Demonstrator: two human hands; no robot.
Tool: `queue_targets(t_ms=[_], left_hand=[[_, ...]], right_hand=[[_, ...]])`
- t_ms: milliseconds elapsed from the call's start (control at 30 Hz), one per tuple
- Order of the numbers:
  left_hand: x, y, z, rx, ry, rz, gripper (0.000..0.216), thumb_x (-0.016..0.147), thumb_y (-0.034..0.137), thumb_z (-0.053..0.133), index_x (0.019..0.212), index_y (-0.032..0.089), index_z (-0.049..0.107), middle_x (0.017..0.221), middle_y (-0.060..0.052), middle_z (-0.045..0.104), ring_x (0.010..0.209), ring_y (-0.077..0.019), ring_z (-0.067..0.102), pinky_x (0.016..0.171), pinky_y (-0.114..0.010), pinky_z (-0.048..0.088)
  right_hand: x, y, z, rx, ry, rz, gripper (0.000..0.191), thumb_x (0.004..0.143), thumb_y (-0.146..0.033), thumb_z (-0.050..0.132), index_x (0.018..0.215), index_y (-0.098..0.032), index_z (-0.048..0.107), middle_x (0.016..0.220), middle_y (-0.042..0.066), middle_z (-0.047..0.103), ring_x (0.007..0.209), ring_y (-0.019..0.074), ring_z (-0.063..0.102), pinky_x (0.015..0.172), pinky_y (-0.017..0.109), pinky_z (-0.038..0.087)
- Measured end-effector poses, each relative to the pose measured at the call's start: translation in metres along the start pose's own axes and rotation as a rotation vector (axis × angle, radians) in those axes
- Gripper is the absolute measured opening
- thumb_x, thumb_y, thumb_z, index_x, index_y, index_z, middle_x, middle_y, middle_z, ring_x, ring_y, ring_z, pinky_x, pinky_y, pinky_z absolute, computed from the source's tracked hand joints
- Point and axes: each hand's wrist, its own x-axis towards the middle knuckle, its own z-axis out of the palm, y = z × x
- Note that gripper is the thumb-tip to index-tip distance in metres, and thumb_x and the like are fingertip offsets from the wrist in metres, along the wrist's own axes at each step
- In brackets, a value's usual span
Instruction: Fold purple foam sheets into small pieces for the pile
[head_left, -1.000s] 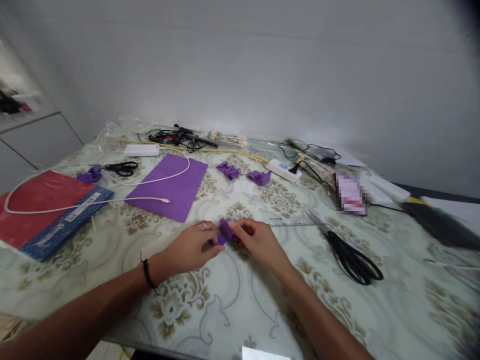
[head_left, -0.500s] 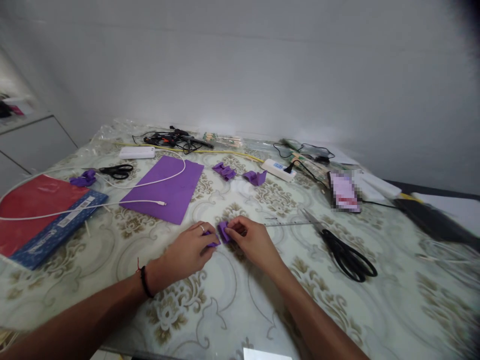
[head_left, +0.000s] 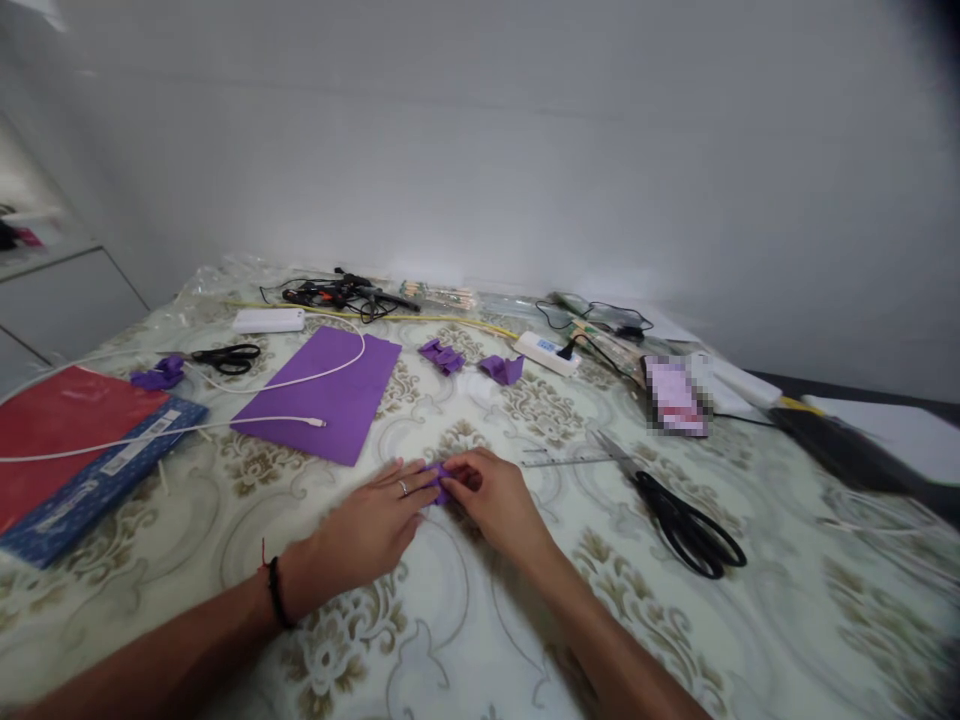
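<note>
A small piece of purple paper [head_left: 441, 484] lies on the patterned tabletop between my hands, partly covered by fingers. My left hand [head_left: 377, 517] rests flat with its fingers stretched out, the tips pressing on the paper's left side. From the right, my right hand [head_left: 496, 497] pinches the same piece between thumb and fingers. Behind them are a folded purple strip [head_left: 442, 357], a curled purple scrap [head_left: 502, 370] and a large purple sheet [head_left: 330, 395]. Large black-handled scissors [head_left: 686, 520] lie right of my right hand, their blades across a clear ruler [head_left: 555, 459].
At left, a white cable [head_left: 277, 422] crosses the purple sheet and a red and blue packet [head_left: 97, 460]. Smaller scissors [head_left: 229, 358] and a white power bank-like block [head_left: 268, 320] lie behind. A power strip [head_left: 547, 353] and a phone [head_left: 677, 397] are at back right.
My left hand has flattened out, its fingers now lying over the purple paper. The gap between both hands has closed, and my right hand still pinches the paper. The view has shifted slightly.
</note>
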Motion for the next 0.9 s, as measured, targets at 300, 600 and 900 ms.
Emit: queue_targets(t_ms=[300, 600, 900], left_hand=[[-0.006, 0.012, -0.003, 0.070, -0.058, -0.019, 0.059, 0.103, 0.035, 0.061, 0.158, 0.020, 0.046, 0.171, -0.011, 0.038, 0.160, -0.0308, 0.033, 0.131, -0.054, 0.030], [-0.005, 0.013, -0.010, 0.072, -0.170, -0.030, 0.069, 0.103, 0.039, 0.063, 0.165, 0.025, 0.036, 0.175, -0.011, 0.027, 0.161, -0.0334, 0.028, 0.131, -0.058, 0.029], [-0.004, 0.015, -0.015, 0.094, -0.194, -0.027, 0.069, 0.103, 0.042, 0.062, 0.165, 0.022, 0.038, 0.174, -0.012, 0.027, 0.161, -0.0332, 0.027, 0.131, -0.058, 0.029]], right_hand=[[0.087, 0.014, -0.035, -0.071, 0.033, -0.108, 0.023, 0.096, -0.017, 0.067, 0.117, -0.020, 0.074, 0.114, 0.008, 0.078, 0.088, 0.0199, 0.076, 0.085, 0.035, 0.061], [0.196, 0.057, -0.019, -0.173, 0.150, -0.087, 0.032, 0.103, -0.033, 0.069, 0.131, -0.018, 0.066, 0.133, 0.011, 0.067, 0.111, 0.0263, 0.070, 0.093, 0.047, 0.061], [0.156, 0.061, -0.047, -0.195, 0.151, -0.079, 0.024, 0.103, -0.036, 0.069, 0.115, -0.016, 0.071, 0.117, 0.008, 0.073, 0.101, 0.0230, 0.072, 0.089, 0.044, 0.061]])
